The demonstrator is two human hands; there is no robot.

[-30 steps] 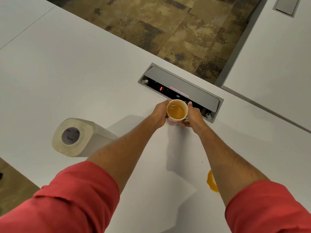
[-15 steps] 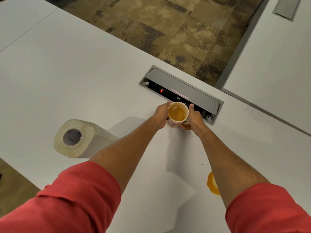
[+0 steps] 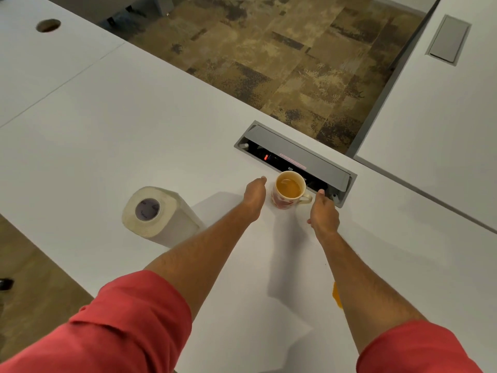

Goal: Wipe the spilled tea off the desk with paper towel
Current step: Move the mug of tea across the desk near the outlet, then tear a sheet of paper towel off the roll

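A: Left hand (image 3: 255, 196) and right hand (image 3: 324, 214) sit on either side of the mug (image 3: 287, 191), both with fingers loose and apart. Neither one is gripping anything.

B: Are they touching the mug?

A: The left hand is just beside it with a gap showing. The right hand is near the handle, and I can't tell whether a fingertip brushes it. The mug stands upright on the desk (image 3: 134, 130), right in front of the open power box (image 3: 295, 162), and has tea in it.

B: And the spill?

A: An orange puddle, the spilled tea (image 3: 336, 296), lies on the desk much nearer the person, mostly hidden behind the right forearm. Only a sliver shows, so its full extent is unclear.

B: Paper towel?

A: The paper towel roll (image 3: 156, 214) lies on its side to the left of the left arm, well apart from the puddle. No sheet looks torn off.

B: So how far along are we?

A: Barely started, I'd say. The mug looks parked out of the way, which clears room. Still to do: reach for the roll, tear a sheet, bring it across to the puddle and wipe until the desk is dry.
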